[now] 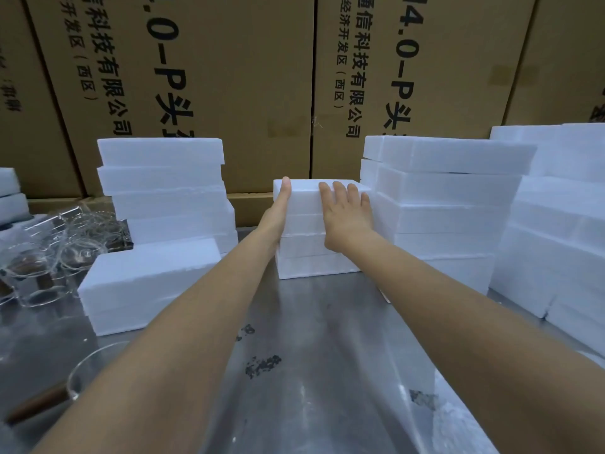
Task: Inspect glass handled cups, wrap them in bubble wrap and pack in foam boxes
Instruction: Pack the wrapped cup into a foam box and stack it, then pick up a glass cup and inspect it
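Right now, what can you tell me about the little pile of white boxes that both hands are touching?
The middle foam stack is a short pile of white, foam-looking boxes, about four layers, squarely stacked on the shiny metal table. It stands between taller foam piles, close against the right one. The left hand lies flat along its left side, fingers straight. The right hand rests flat on top, fingers spread. All are closed, so their contents are hidden.

Both arms outstretched; left hand point(278, 208) flat against left side of middle foam box stack point(304, 257), right hand point(345, 214) flat on top. Glass cups point(49, 257) far left on metal table point(311, 355).
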A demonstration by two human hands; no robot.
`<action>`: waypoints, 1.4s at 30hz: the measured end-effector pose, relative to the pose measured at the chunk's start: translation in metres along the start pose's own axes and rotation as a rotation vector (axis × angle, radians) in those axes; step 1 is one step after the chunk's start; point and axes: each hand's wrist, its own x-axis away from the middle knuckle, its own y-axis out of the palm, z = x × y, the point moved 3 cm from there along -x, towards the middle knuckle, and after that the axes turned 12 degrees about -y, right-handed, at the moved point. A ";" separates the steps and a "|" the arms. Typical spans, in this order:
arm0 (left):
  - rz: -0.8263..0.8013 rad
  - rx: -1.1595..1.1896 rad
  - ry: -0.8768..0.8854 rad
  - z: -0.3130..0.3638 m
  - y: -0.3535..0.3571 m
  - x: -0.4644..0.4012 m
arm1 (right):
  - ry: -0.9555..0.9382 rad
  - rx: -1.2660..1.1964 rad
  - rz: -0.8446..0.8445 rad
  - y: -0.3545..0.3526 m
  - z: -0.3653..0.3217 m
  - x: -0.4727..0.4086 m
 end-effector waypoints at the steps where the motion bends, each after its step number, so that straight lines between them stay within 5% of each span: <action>1: -0.001 -0.002 0.002 -0.001 0.001 0.004 | 0.001 -0.017 0.000 -0.002 0.000 0.001; 15: 0.265 -0.551 0.072 -0.036 -0.019 0.115 | -0.011 -0.431 0.086 -0.006 -0.047 0.111; 21: 0.410 -1.289 0.249 -0.057 -0.048 0.201 | -0.012 -0.467 0.036 -0.005 -0.060 0.186; 24: 0.588 -1.413 0.272 -0.071 -0.075 0.226 | -0.044 -0.411 0.027 -0.004 -0.067 0.216; 30: 0.760 -1.313 0.128 -0.104 -0.114 0.239 | 0.003 -0.446 0.034 0.003 -0.076 0.238; 42: 0.550 -0.856 0.407 -0.124 -0.090 0.233 | 0.001 -0.499 -0.001 0.007 -0.073 0.233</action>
